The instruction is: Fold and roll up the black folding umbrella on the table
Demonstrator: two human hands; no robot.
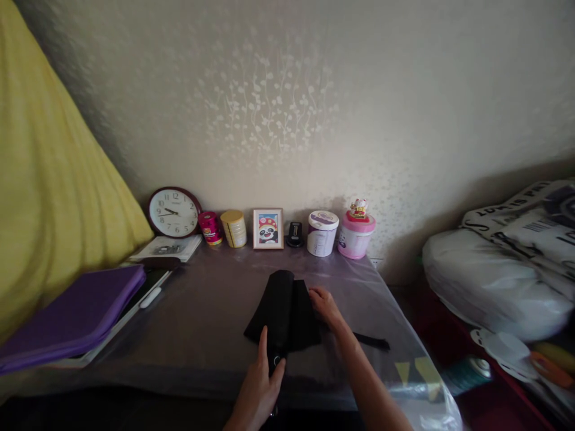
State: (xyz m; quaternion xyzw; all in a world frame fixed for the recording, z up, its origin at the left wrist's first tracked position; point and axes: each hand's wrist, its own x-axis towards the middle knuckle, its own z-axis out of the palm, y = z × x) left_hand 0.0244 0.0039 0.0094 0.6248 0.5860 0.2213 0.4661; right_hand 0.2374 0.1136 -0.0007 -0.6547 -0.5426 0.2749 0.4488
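Observation:
On the table in front of me lies a black folding umbrella (pixel 279 305), its dark fabric loosely spread in flaps. My left hand (pixel 260 383) grips the near end, around the short black handle (pixel 275 360), with the thumb and index finger on either side. At the far right edge of the fabric, my right hand (pixel 324 304) has its fingers closed on a flap (pixel 306 314). A narrow black strap (pixel 372 341) reaches out to the right, beyond my right forearm. The lower part of the handle is mostly hidden by my left hand.
Along the wall stand a round clock (pixel 174 212), a pink can (pixel 210 228), a yellow-lidded tub (pixel 234 228), a framed panda picture (pixel 268 229), a small black device (pixel 295 234), and two tubs (pixel 322 234). A purple folder (pixel 76 314) lies left; bulky bags (pixel 498 281) sit right.

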